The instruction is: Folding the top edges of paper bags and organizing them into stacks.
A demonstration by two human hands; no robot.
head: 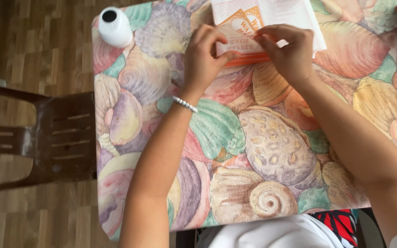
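A: Head cam: left hand (pixel 205 55) and right hand (pixel 288 53) both pinch the orange-and-white packet (pixel 253 27) at table's (pixel 235 138) 12 o'clock, wrists bent.
B: Yep, packet's top is cut off, fingertips hidden; white bottle (pixel 114 26) at 10.

The desk (pixel 263 151) wears a pastel seashell print in pink, lilac, green, yellow and peach. The packet (pixel 246 27) is white with orange diamonds and an orange edge. The bottle (pixel 114 27) is white with a black spot. A white bead bracelet (pixel 184 104). Brown chair (pixel 56 138), wood-toned parquet floor (pixel 37 46).
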